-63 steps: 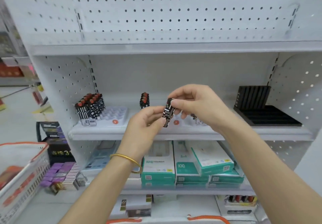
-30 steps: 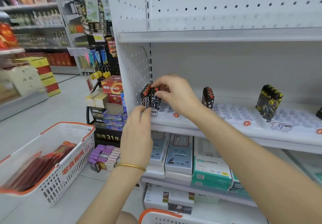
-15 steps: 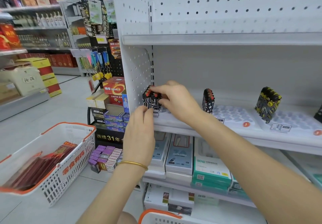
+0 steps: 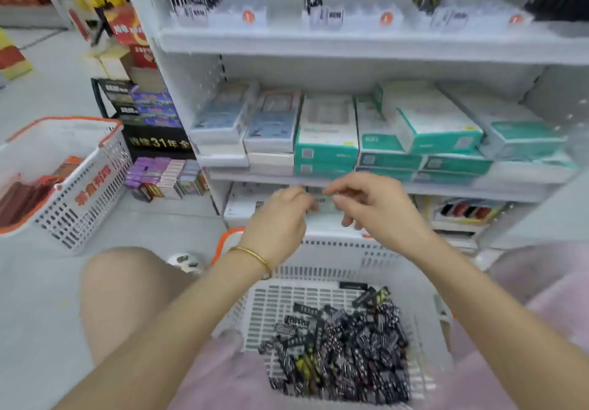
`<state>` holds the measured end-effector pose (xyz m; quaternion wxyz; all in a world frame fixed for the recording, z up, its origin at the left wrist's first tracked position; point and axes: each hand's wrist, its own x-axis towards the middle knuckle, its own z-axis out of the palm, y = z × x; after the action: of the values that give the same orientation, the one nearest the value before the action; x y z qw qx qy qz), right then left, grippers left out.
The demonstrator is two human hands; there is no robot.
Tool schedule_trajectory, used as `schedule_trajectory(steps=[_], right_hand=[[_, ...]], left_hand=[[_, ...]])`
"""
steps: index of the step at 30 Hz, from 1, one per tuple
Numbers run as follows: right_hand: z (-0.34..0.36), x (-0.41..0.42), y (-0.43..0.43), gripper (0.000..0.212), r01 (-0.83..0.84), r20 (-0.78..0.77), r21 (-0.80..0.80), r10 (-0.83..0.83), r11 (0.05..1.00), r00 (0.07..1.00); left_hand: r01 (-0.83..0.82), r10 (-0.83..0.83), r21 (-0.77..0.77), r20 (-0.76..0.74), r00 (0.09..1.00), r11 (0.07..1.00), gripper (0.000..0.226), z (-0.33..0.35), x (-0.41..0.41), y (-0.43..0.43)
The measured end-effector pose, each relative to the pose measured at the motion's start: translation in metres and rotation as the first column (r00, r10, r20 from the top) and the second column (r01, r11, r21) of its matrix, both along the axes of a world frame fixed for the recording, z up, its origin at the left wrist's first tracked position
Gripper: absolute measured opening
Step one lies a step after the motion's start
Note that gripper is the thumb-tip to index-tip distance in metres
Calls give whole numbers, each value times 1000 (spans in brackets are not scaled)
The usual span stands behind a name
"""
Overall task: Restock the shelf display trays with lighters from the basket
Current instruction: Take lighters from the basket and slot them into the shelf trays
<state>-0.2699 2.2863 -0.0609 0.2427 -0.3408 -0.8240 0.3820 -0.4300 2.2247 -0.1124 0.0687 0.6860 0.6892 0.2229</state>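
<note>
White slotted plastic forms the near basket [image 4: 318,295], set over a pale grey shop floor [image 4: 41,298], with a white metal shelf unit [image 4: 350,43] just beyond it and a second basket [image 4: 79,192] well to its left. The lighters [image 4: 344,346] lie heaped in it, long axes pointing every way; others stand upright in display trays [image 4: 232,15] high beyond it. Above its far rim the right hand [image 4: 376,208] hangs loosely spread, holding nothing, while the left hand [image 4: 280,215] is curled, and I cannot tell whether it holds anything.

White perforated metal shelving [image 4: 350,43], pale grey floor [image 4: 41,298], teal boxes [image 4: 328,153] stacked mid-shelf
</note>
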Motion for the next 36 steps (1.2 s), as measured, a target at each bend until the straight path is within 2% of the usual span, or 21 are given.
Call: schedule_trajectory(steps=[3,5,8,12,17,20,23,26,30,32,36], right_hand=[[-73,31,0,19,30,190,-202,9,979,982],[-113,45,2,16,67,270,-313,21,947,963],[-158,54,7,15,154,335,-473,16,867,942],[-196,50,16,17,210,382,-584,37,784,923],[-224,53,25,17,300,419,-669,11,680,908],[-238,56,28,17,364,449,-681,-29,635,893],[-247,59,26,16,398,456,-707,-53,584,889],[-249,60,23,15,403,449,-728,-59,554,892],[-248,59,22,14,408,439,-734,-79,542,895],[-248,58,22,14,409,437,-736,-83,540,896],[-249,58,20,16,410,446,-732,-72,544,892]], left_hand=[[46,-23,-396,63,998,917,38,-61,16,9],[73,-68,-564,30,997,823,40,-104,20,14],[61,-135,-706,-49,990,706,51,-170,17,14],[36,-228,-828,-112,967,560,72,-243,5,8],[111,-425,-883,-107,899,457,109,-297,4,10],[169,-518,-865,-117,847,472,120,-320,10,0],[174,-545,-837,-167,822,519,115,-337,11,-12],[139,-465,-833,-153,872,535,113,-341,11,-15],[60,-290,-869,-98,952,491,110,-344,11,-18],[23,-201,-876,-84,976,481,102,-345,12,-22],[-10,-92,-849,-69,993,529,80,-347,16,-30]])
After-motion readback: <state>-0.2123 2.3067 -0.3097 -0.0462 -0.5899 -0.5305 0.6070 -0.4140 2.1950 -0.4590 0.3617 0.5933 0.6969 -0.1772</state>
